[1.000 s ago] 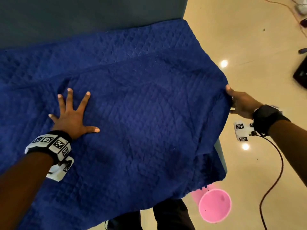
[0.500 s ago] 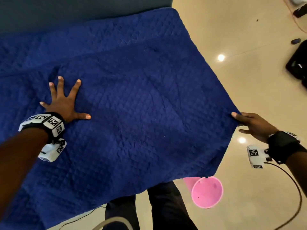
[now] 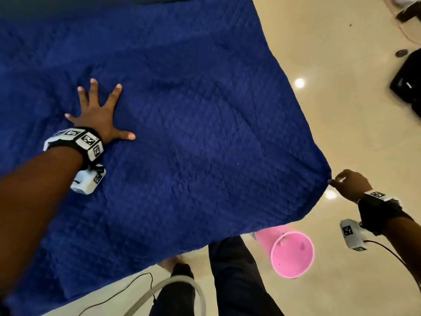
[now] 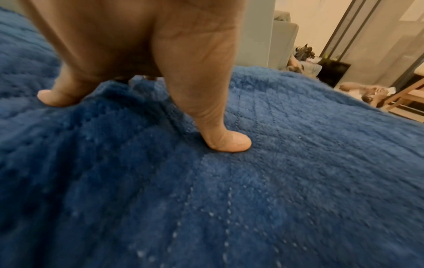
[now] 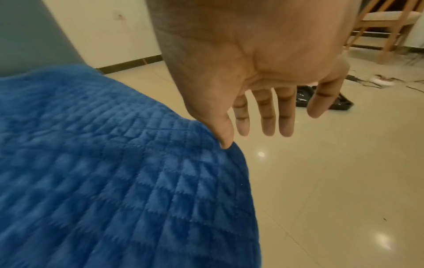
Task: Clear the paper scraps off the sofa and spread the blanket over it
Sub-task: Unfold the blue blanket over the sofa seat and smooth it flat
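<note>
A quilted dark blue blanket (image 3: 193, 133) lies spread over the sofa, whose grey-blue backrest (image 3: 68, 5) shows only at the top. My left hand (image 3: 98, 115) presses flat on the blanket's left part, fingers splayed; the left wrist view shows the thumb (image 4: 227, 141) pushing into the blanket (image 4: 275, 181). My right hand (image 3: 350, 183) is at the blanket's near right corner, which is drawn out to a point. In the right wrist view its fingers (image 5: 266, 116) are straight and only the thumb tip touches the blanket's edge (image 5: 206, 154). No paper scraps are in view.
A pink bin (image 3: 293, 254) stands on the cream tiled floor (image 3: 341, 110) below the blanket's near right corner, next to my legs (image 3: 234, 281). A black case (image 3: 407, 83) lies on the floor at the far right. Cables (image 3: 118, 293) trail by my feet.
My right hand has slid along the blanket's right edge toward me to the near corner, drawing the corner outward. The left hand has stayed pressed flat on the blanket.
</note>
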